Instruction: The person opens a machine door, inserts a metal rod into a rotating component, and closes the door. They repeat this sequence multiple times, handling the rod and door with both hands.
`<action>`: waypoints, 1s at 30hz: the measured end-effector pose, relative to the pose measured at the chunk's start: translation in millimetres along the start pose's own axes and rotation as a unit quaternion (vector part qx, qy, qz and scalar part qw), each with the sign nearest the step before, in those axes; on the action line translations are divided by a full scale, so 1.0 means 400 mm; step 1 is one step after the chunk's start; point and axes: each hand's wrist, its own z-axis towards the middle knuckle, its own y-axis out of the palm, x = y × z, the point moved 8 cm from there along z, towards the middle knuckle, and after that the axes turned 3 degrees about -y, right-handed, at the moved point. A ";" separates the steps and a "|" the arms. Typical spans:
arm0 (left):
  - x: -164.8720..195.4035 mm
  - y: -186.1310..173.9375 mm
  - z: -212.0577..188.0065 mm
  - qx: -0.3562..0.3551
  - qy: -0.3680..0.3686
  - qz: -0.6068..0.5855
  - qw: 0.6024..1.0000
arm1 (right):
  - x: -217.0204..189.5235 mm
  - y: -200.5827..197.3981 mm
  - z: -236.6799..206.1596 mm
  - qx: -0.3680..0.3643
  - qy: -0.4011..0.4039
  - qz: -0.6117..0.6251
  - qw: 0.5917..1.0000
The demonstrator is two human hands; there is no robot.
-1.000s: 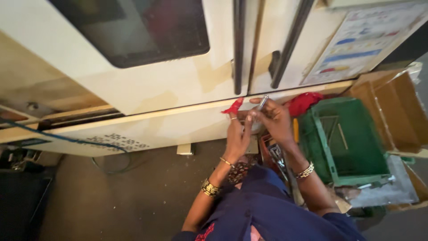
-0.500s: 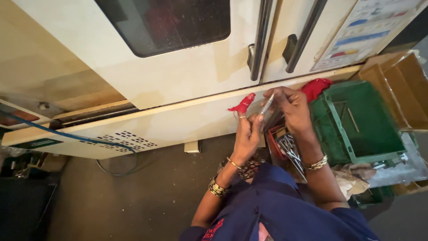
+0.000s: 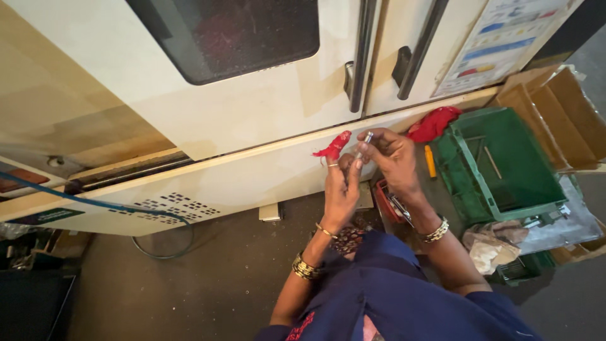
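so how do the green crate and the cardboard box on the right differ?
The green crate is plastic with rigid moulded walls; the cardboard box is brown with loose flaps folded open. The crate lies nearer the person's right hand, while the box stands behind it, beside the cream machine. The crate holds what looks like a thin rod; the box's inside is mostly out of view. Both are open-topped and stand on the floor.

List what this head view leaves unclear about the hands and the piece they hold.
- Small metal piece: too small to identify.
- Right hand fingertips cover its lower end.
- Left hand: palm turned away; grip on red cloth unclear.
- Green crate contents: too small.
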 end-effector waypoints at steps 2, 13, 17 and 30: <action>0.011 0.006 0.004 -0.005 0.019 -0.013 1.000 | -0.004 -0.001 0.003 0.000 -0.006 0.009 1.000; -0.005 0.036 0.014 -0.020 -0.037 0.048 0.998 | 0.003 -0.016 -0.015 0.015 0.032 0.059 0.998; 0.017 0.069 0.022 -0.025 0.042 0.075 0.996 | 0.035 -0.056 -0.001 0.047 -0.001 0.063 0.997; -0.136 0.098 0.054 -0.045 -0.041 0.043 0.997 | 0.005 -0.091 0.030 -0.068 0.016 0.064 0.995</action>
